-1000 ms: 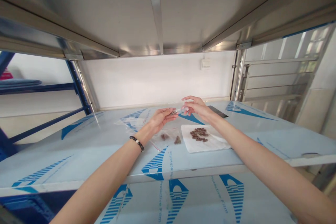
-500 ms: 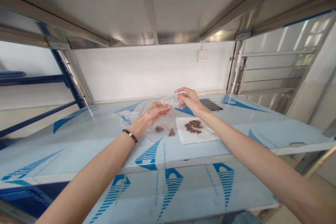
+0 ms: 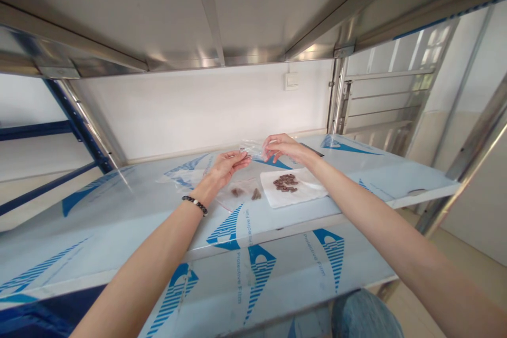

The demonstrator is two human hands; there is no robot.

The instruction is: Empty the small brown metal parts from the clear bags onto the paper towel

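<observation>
Lg. grey metal shelf (image 3: 178,16) spans overhead; below it, a wide metal table (image 3: 130,211) in pale-blue printed protective film. On table, R of ctr., a white, soft-looking square sheet (image 3: 307,190); just L of it, a flat clear plastic zip bag (image 3: 245,186) w/ two sm. clumps of brown bits inside its outline. L hand (image 3: 231,163), above table behind that bag, pinches one end of a sm. clear crinkled plastic bag (image 3: 252,148) btwn thumb & fingers; R hand (image 3: 284,148) curls narrow at its other end, but w/ the blur can't tell if it grips. Dark flat device (image 3: 312,149) partly hidden behind R wrist. Black bead bracelet (image 3: 195,204) on L wrist. Smallest: short brown pieces (image 3: 285,183), loosely heaped on the sheet.
</observation>
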